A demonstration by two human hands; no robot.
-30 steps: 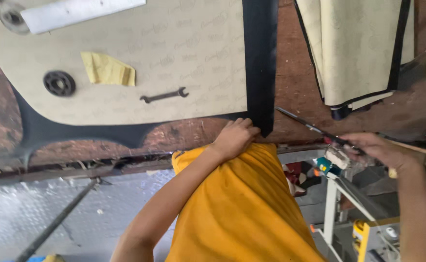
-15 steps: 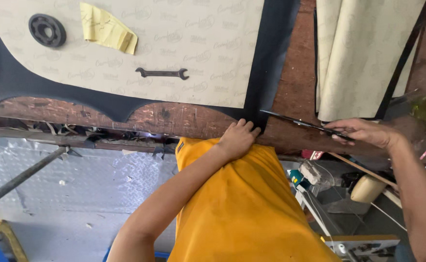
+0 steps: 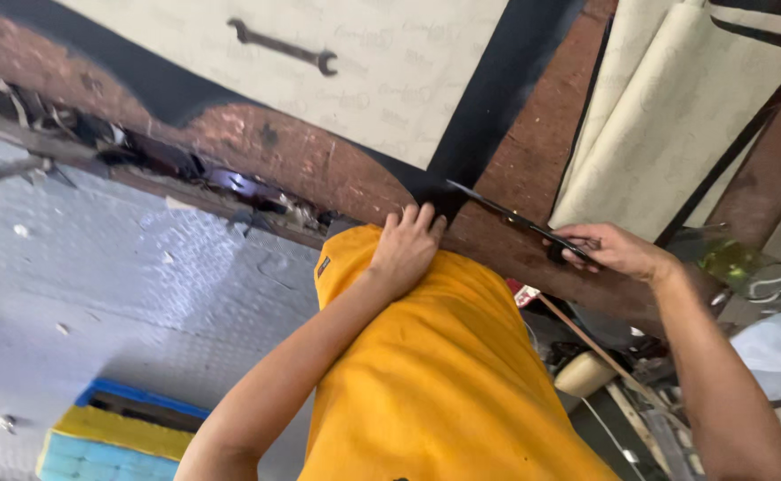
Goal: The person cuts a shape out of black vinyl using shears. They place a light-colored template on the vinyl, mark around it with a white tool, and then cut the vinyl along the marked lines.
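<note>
My left hand (image 3: 406, 249) rests at the edge of a brown worktable (image 3: 319, 165), its fingers pinching the lower end of a black border strip (image 3: 497, 98). The strip runs along a large beige sheet (image 3: 390, 71) spread on the table. My right hand (image 3: 618, 252) grips long black scissors (image 3: 506, 214). Their blades point left, and the tips reach the black strip just above my left fingers. My yellow shirt (image 3: 444, 374) fills the lower middle of the view.
A dark wrench (image 3: 284, 46) lies on the beige sheet. More beige sheets with black edging (image 3: 675, 116) lie at the right. A patterned metal floor (image 3: 123, 294) spreads to the left, with a blue and yellow stool (image 3: 114, 441). Near my right arm sits a tape roll (image 3: 584, 374) among clutter.
The view has swung so the sheet and wrench sit higher and tilted. The scissor tips have moved left, from short of the black strip up to it. My left hand stays there.
</note>
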